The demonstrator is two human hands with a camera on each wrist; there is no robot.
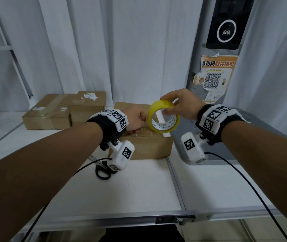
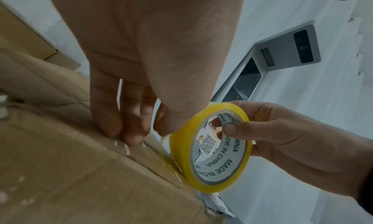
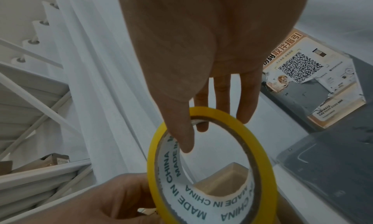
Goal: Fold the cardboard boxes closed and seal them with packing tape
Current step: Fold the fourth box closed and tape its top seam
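A brown cardboard box [image 1: 146, 147] sits mid-table with its top flaps folded down. My left hand [image 1: 138, 125] rests on its top; in the left wrist view its fingertips [image 2: 129, 136] press down on the box [image 2: 70, 171] at the seam, where a strip of tape runs off the roll. A yellow packing tape roll [image 1: 163, 117] stands on edge at the box's right end. My right hand [image 1: 167, 105] grips it, thumb inside the core and fingers over the rim. The right wrist view shows the roll [image 3: 262, 171] and thumb [image 3: 181, 136] close up.
Two taped boxes [image 1: 46, 110] [image 1: 88, 105] stand at the back left. Black scissors [image 1: 102, 170] lie in front of the middle box. A grey kiosk [image 1: 216, 81] with a QR poster rises at the right. White curtains hang behind; the table's front edge [image 1: 139, 219] is near.
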